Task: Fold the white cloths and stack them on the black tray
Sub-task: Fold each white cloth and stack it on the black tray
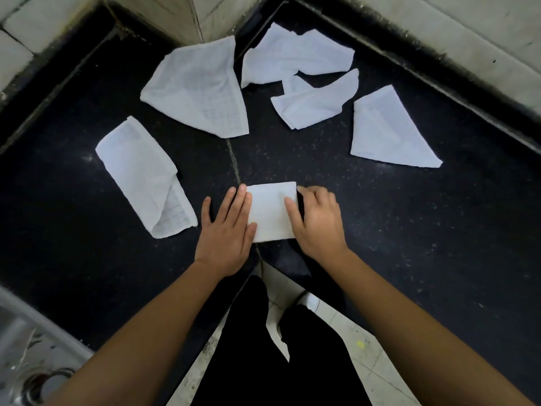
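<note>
Head view, looking down at a black speckled bench that wraps round an inner corner of pale tiled wall. None of the cloths shows legible writing; several show only a faint woven grid.

The folded cloth, a small white rectangle, lies flat on the bench close to its near edge, between the two hands. The left hand is flat, palm down, with the fingers straight and held together. Its thumb side touches the cloth's left edge, and the rest of the hand rests on the bench. The right hand grips the cloth's right edge, with the thumb laid on top and the other fingers curled down beside it. Both forearms are bare and reach in from the lower corners of the frame, converging on the cloth.

Five more white cloths lie spread on the bench beyond:
- a long loosely folded cloth to the left
- a broad cloth behind it
- a crumpled cloth near the corner
- a small rumpled cloth just in front of that
- a triangular cloth to the right

Whether the dark flat shape beneath the folded cloth's near edge is the tray cannot be told. A steel sink sits at lower left.
</note>
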Demonstrator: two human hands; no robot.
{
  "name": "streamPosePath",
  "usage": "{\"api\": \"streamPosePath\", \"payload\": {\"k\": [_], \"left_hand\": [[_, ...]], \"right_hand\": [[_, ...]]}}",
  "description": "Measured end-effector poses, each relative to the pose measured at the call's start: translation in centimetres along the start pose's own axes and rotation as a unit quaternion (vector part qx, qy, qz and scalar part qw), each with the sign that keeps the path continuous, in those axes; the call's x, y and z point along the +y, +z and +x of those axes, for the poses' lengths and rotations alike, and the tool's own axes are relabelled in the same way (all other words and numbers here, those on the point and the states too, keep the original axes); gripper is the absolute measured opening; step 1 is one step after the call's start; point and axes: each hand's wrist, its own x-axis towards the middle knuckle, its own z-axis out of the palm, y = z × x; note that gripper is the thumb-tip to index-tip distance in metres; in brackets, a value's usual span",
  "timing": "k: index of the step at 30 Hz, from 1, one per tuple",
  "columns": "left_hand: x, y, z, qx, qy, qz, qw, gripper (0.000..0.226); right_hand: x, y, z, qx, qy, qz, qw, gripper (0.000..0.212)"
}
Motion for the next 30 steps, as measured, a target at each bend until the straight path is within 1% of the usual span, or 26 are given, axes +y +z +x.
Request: {"api": "streamPosePath", "payload": {"k": [1,2,4,5,7,8,11,12,13,16,19,21,23,24,25,27,28,30], "left_hand": [[0.0,0.1,-0.1,-0.001,0.001,0.001,1.0,0.062],[-0.1,0.1,-0.2,-0.003,0.0,0.002,1.0,0.062],[-0.1,0.3,-0.4,-0.005,0.0,0.006,1.0,0.063],[-0.1,0.4,-0.4,-0.006,-0.001,0.006,1.0,0.063],[-0.1,0.5,-0.5,-0.008,-0.001,0.006,1.0,0.063],[-0.2,0.5,-0.4,-0.007,-0.001,0.007,1.0,0.063],[-0.2,0.4,-0.2,-0.006,-0.002,0.002,1.0,0.063],[-0.2,0.4,-0.1,-0.001,-0.001,-0.003,1.0,0.063],[-0.3,0.4,-0.1,0.001,-0.004,-0.009,1.0,0.063],[-0.3,0.2,-0.3,0.004,-0.022,-0.039,0.999,0.07],[0.1,-0.4,-0.7,0.004,-0.047,-0.094,0.994,0.075],[1.1,-1.4,-0.3,0.021,-0.089,-0.176,0.98,0.075],[3.1,-3.6,1.4,0.037,-0.123,-0.273,0.954,0.076],[4.0,-4.6,2.6,0.028,-0.143,-0.334,0.931,0.073],[5.7,-5.8,4.1,-0.007,-0.15,-0.4,0.904,0.07],[9.2,-8.0,6.9,-0.123,-0.174,-0.53,0.821,0.072],[10.8,-8.7,8.2,-0.183,-0.183,-0.569,0.78,0.075],[15.5,-10.2,9.7,-0.305,-0.166,-0.62,0.704,0.075]], "right_hand": [[-0.8,-0.3,0.0,-0.019,0.056,0.03,0.998,0.059],[-1.5,-0.5,0.2,-0.056,0.11,0.066,0.99,0.058],[-2.3,-0.9,1.1,-0.126,0.211,0.141,0.959,0.055],[-2.4,-1.1,1.6,-0.146,0.248,0.167,0.943,0.053],[-2.2,-1.1,2.3,-0.16,0.299,0.204,0.918,0.049],[-1.9,-1.0,2.5,-0.159,0.311,0.227,0.909,0.043],[-1.1,-0.9,3.1,-0.156,0.333,0.316,0.875,0.017],[-1.0,-1.2,3.2,-0.162,0.339,0.341,0.862,0.013],[-1.1,-1.6,3.3,-0.172,0.343,0.363,0.849,0.013],[-1.3,-2.8,2.8,-0.188,0.331,0.405,0.831,0.017],[-1.0,-4.5,1.2,-0.155,0.323,0.464,0.81,0.016],[-0.5,-6.1,0.2,-0.117,0.32,0.491,0.801,0.017],[0.2,-8.4,-0.6,-0.069,0.321,0.51,0.795,0.017],[0.6,-9.4,-1.0,-0.049,0.32,0.515,0.794,0.017],[1.3,-10.9,-1.8,-0.018,0.321,0.522,0.79,0.017],[2.7,-13.7,-3.4,0.024,0.313,0.532,0.786,0.018],[3.3,-15.1,-4.3,0.036,0.307,0.534,0.787,0.018],[5.2,-18.4,-7.0,0.07,0.296,0.542,0.784,0.021]]}}
